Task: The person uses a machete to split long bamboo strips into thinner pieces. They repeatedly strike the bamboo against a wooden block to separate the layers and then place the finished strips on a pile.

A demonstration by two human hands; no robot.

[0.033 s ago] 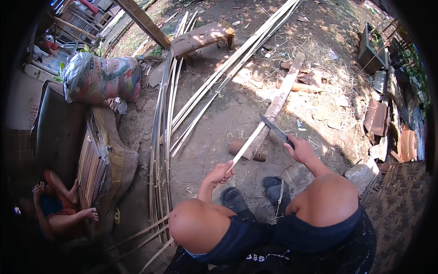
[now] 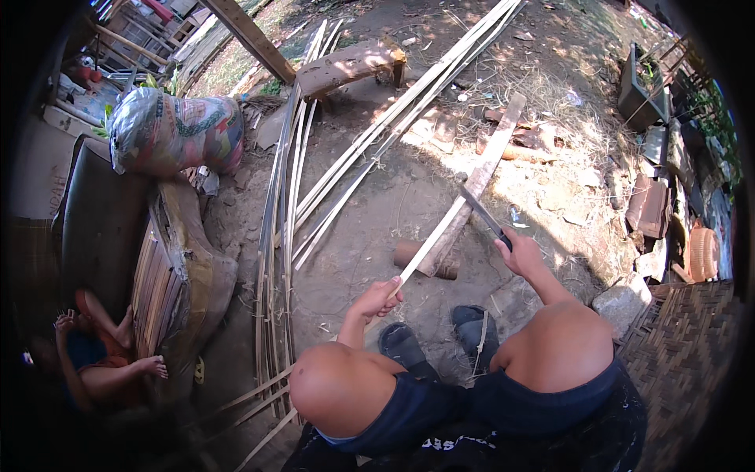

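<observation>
My left hand [image 2: 377, 299] is closed around the near end of a pale bamboo strip [image 2: 431, 242]. The strip slants away from me over a flat wooden board [image 2: 489, 161]. In my right hand [image 2: 521, 253] I grip the black handle of a knife [image 2: 486, 212]. Its dark blade crosses the strip and lies against it near the far end, over the board. Under the board's near end lies a short round piece of wood [image 2: 409, 252]. Where the blade meets the strip, the exact contact is too small to make out.
Long bamboo strips [image 2: 370, 145] lie to the left and ahead. A low wooden bench [image 2: 350, 67] stands beyond. A stuffed sack [image 2: 177, 134] rests at left, and another person [image 2: 110, 354] sits at lower left. Shavings [image 2: 586, 149] litter the ground; a stone [image 2: 621, 303] sits right of my knee.
My right hand and the knife have shifted slightly away from me along the strip. My left hand keeps its grip in about the same place.
</observation>
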